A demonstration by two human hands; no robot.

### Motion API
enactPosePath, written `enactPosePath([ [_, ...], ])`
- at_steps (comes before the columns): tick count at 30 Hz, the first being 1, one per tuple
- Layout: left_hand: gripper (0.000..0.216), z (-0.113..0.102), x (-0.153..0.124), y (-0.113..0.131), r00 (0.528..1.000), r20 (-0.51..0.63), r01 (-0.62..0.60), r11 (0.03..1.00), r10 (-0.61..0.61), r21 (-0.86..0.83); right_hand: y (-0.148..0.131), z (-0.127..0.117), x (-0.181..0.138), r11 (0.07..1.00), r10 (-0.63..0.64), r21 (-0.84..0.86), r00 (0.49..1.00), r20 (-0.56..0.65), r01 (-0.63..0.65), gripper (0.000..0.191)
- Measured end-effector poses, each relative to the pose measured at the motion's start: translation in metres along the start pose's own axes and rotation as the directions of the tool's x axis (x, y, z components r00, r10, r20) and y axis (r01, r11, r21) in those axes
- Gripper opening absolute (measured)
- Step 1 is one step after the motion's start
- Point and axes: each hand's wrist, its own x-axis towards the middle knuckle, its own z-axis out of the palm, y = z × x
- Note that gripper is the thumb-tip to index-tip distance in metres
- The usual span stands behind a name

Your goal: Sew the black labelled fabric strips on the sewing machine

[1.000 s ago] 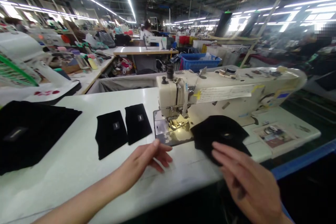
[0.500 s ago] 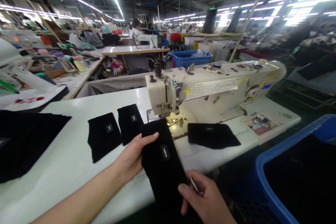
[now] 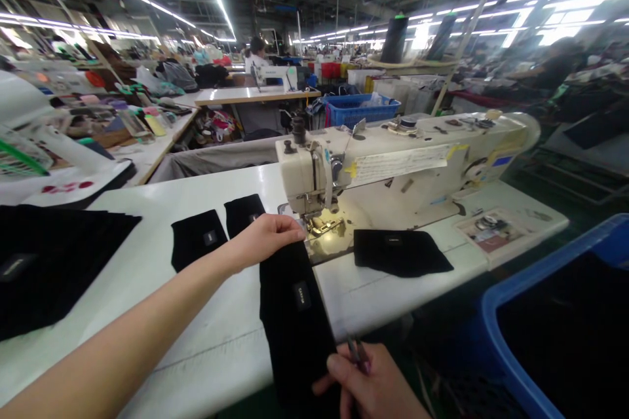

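While pinching the black labelled fabric panel [image 3: 287,321] near its top edge with left hand [image 3: 268,236], keep thread snips [image 3: 362,361] gripped in right hand [image 3: 381,383], points turned away.

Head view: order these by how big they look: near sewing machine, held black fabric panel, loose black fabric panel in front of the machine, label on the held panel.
1. Near sewing machine
2. Held black fabric panel, partly hidden by the hands
3. Loose black fabric panel
4. Held panel's label, clearly smallest
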Motion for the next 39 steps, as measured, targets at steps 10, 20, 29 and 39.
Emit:
enactPosePath([
  [10,0.024,0.040,0.021,-0.038,0.878,-0.155,-0.339,0.818,0.452,0.465,0.001,0.000,0.007,0.998,0.030,-0.062,0.999,-0.031,-0.031,0.051],
  [20,0.029,0.053,-0.035,-0.027,0.807,-0.030,-0.434,0.627,0.589,0.647,0.023,-0.025,0.002,0.583,-0.594,-0.714,0.803,-0.048,0.389,0.017],
  [29,0.034,0.052,-0.027,-0.037,0.812,-0.016,-0.419,0.601,0.584,0.680,-0.010,-0.038,0.004,-0.067,-0.849,-0.847,0.415,0.326,0.528,0.027],
  [39,0.034,0.043,-0.010,-0.042,0.808,-0.019,-0.421,0.600,0.588,0.680,-0.029,-0.043,0.017,-0.062,-0.830,-0.814,0.423,0.364,0.578,0.025],
])
